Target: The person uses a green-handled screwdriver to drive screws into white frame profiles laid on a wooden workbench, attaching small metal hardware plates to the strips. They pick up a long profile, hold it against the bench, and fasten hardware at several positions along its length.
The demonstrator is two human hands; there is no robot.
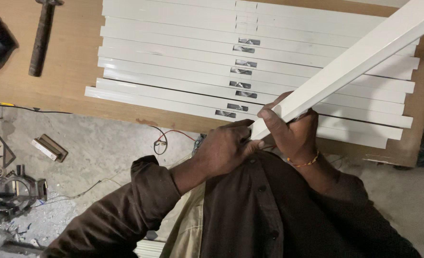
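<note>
The long white strip [346, 57] I hold runs slantwise from its near end, just over the near edge of the counter [73, 57], up past the counter's far right corner and out of view. My right hand [291, 129] is closed around the strip close to that near end, thumb on top and fingers wrapped beneath; an orange thread band [303, 163] circles its wrist. My left hand [226, 145] is curled shut at the very tip of the strip, its fingertips pinching or pressing the end; what lies between those fingers is hidden. Both hands sit just beyond my chest, over the counter's near edge.

Beneath the raised strip, a row of similar white strips [183, 67] lies flat, side by side, across the middle and right of the brown counter, each running from left to right. Most carry a small dark rectangular slot [243, 83] near mid-length, the slots forming a rough line from far to near. A hammer [42, 36] with a dark handle rests near the counter's far left corner, well apart from the strips.

On the grey floor to my left lie a small wooden block [49, 147], a loop of red and black wire [166, 139] near the counter's near edge, and a metal clamp-like tool [16, 191]. My sleeves [126, 210] are dark brown.
</note>
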